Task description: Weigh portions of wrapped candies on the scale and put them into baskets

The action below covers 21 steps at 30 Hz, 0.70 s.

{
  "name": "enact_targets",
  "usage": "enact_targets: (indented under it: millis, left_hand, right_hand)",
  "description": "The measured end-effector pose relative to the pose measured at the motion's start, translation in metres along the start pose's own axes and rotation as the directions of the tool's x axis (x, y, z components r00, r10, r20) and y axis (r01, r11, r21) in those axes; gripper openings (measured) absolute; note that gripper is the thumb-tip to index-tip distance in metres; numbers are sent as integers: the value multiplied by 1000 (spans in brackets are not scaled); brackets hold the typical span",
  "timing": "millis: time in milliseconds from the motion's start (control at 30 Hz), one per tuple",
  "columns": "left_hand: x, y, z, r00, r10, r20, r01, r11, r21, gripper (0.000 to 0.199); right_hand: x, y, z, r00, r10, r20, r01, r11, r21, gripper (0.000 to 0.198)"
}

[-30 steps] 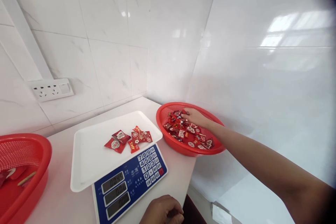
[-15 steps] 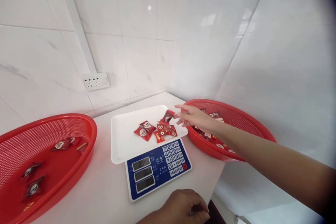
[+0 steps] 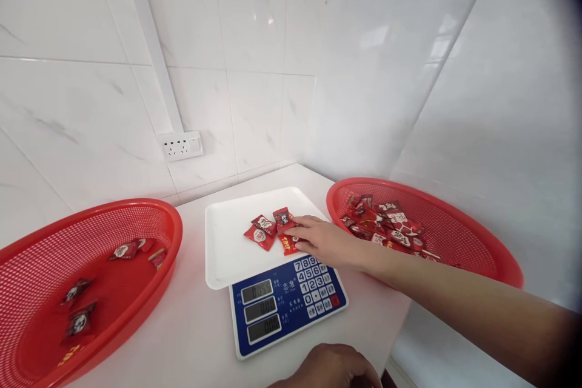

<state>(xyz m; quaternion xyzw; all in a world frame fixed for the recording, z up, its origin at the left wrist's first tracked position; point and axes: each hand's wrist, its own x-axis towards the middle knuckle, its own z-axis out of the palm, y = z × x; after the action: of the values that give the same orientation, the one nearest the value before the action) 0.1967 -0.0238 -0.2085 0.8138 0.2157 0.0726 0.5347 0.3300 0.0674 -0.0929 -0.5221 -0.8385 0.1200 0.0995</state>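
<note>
On the white tray [image 3: 222,254] of a digital scale lies a small cluster of wrapped candies [image 3: 260,236] in red and dark red. My right hand [image 3: 325,242] reaches in from the right over that cluster, fingers outstretched, their tips at the candies on its right side and partly covering them. A dark-printed candy [image 3: 282,217] lies just beyond the fingertips. My left hand [image 3: 334,367] is at the bottom edge of the view, in front of the scale's blue panel [image 3: 284,297]. Its fingers are curled in, partly cut off by the frame, with no object visible in them.
A red mesh basket [image 3: 491,248] with many wrapped candies stands at the right, partly under my right forearm. Another red basket [image 3: 175,224] with several candies stands at the left. Tiled walls meet behind the white table [image 3: 191,321]; a socket [image 3: 182,147] is on the wall.
The dark candy that was by my right fingertips above the pile now lies on the tray. My right hand has come down over the pile. The view has shifted slightly.
</note>
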Motion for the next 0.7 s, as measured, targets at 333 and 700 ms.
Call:
enact_targets:
  millis: [333,700]
  left_hand:
    - [3,-3,0,999,46,7,-46,999,24,25]
    - [-3,12,-3,999,-5,-32,6,1000,19,26]
  right_hand:
    - [7,5,-12,977,195,-85,-198,979,-36,39]
    - [-12,-11,-42,943,105,-316,-75,992,105,31]
